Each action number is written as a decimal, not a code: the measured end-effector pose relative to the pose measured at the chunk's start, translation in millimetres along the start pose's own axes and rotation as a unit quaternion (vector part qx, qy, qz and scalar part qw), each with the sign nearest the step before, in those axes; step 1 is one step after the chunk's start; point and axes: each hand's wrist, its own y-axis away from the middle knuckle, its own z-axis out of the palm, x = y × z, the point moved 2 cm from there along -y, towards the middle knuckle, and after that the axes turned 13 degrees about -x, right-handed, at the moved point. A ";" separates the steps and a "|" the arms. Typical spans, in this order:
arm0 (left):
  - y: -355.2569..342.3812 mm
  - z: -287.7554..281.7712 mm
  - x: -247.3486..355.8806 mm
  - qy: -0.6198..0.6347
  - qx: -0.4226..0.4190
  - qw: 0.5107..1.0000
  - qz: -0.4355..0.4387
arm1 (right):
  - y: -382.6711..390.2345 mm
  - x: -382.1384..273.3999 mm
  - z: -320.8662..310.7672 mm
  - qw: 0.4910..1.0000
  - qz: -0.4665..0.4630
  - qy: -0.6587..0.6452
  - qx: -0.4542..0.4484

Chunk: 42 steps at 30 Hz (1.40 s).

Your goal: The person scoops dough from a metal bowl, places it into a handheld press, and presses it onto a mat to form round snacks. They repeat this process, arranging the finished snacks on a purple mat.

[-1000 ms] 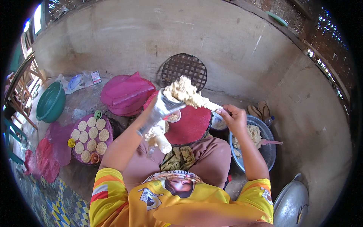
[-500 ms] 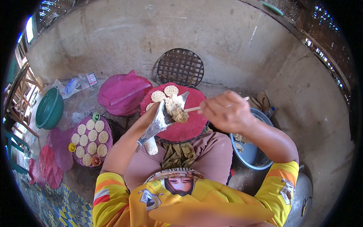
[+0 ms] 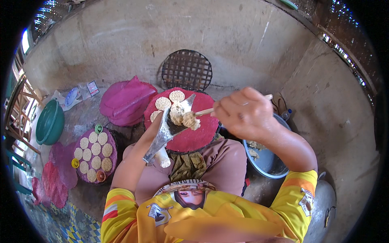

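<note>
On my lap sits a round red tray (image 3: 194, 135) with three pale rice cakes (image 3: 163, 103) at its 11 o'clock edge. My right hand (image 3: 242, 113), at the tray's 3 o'clock, is clenched around a stick (image 3: 204, 111) tipped with sticky rice (image 3: 190, 120). My left hand (image 3: 156, 127), at 9 o'clock, grips a metal scoop (image 3: 168, 127).

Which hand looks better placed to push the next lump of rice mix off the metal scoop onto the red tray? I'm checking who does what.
Right, probably. The right hand holds the stick with its tip on the rice lump, above the red tray. The left hand is occupied holding the metal scoop.
</note>
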 end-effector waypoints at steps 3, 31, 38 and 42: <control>5.1 -3.4 -3.7 0.106 0.011 0.993 0.042 | -8.6 2.0 -3.7 1.000 -0.019 -0.016 -0.017; 11.5 -14.4 3.7 -0.054 0.099 0.974 0.197 | 1.8 -9.4 45.8 0.907 0.302 -0.287 -0.052; 16.2 -41.2 -1.1 -0.088 0.148 0.967 0.186 | 25.8 -84.6 81.1 0.920 0.222 -0.315 -0.068; 14.8 -56.9 -6.4 -0.070 0.187 0.972 0.127 | 38.4 -74.5 68.3 0.901 0.223 -0.352 -0.118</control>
